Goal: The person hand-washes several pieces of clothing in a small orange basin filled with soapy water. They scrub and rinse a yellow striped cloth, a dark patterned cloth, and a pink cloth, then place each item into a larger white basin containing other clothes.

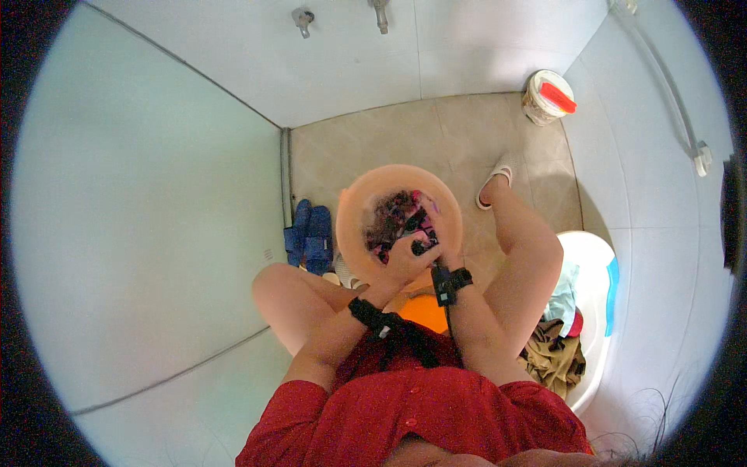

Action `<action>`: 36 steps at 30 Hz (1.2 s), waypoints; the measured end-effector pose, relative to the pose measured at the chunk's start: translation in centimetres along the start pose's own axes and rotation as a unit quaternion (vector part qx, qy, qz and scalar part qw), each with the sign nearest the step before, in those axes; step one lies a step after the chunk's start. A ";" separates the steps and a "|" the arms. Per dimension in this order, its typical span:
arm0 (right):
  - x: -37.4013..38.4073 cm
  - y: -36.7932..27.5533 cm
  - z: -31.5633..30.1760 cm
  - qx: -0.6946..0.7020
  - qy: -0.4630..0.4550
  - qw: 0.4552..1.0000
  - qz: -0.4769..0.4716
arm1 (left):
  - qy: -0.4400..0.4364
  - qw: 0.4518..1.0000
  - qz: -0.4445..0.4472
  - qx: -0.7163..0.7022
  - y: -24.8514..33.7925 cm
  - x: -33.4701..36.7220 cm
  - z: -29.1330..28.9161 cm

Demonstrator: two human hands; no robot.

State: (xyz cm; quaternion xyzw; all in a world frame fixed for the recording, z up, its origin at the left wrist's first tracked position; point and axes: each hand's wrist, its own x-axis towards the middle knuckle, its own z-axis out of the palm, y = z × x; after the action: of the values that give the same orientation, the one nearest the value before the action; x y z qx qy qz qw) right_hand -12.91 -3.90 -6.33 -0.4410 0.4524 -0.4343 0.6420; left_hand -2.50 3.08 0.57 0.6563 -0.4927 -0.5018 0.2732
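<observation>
An orange plastic basin sits on the tiled floor between my knees, with a wet dark and pink patterned garment bunched inside. My left hand grips a fold of that garment at the basin's near edge. My right hand clutches the same cloth just beside it, the two hands touching. Both wrists wear black bands. I sit low, in a red shirt, forearms reaching down into the basin.
A white tub with piled clothes stands at my right. Blue slippers lie left of the basin by the wall. A small bucket with a red-handled item sits in the far corner. Two taps stick out of the far wall.
</observation>
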 end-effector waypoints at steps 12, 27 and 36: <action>-2.3 2.6 0.6 0.034 0.154 0.972 0.173 | 0.210 0.975 0.072 -0.025 -2.3 0.5 1.9; -3.3 6.7 1.2 0.306 0.069 0.919 0.240 | 0.157 0.979 0.080 0.107 0.8 -0.2 2.4; -4.3 8.0 2.4 0.069 0.000 0.978 0.198 | 0.267 0.958 -0.004 0.100 0.3 1.6 0.2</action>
State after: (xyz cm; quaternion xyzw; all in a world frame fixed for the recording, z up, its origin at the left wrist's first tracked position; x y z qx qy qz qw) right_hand -10.19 2.47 -12.64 -0.2977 0.4999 -0.3291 0.7438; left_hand -2.81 1.55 0.15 0.7924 -0.4466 -0.2576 0.3260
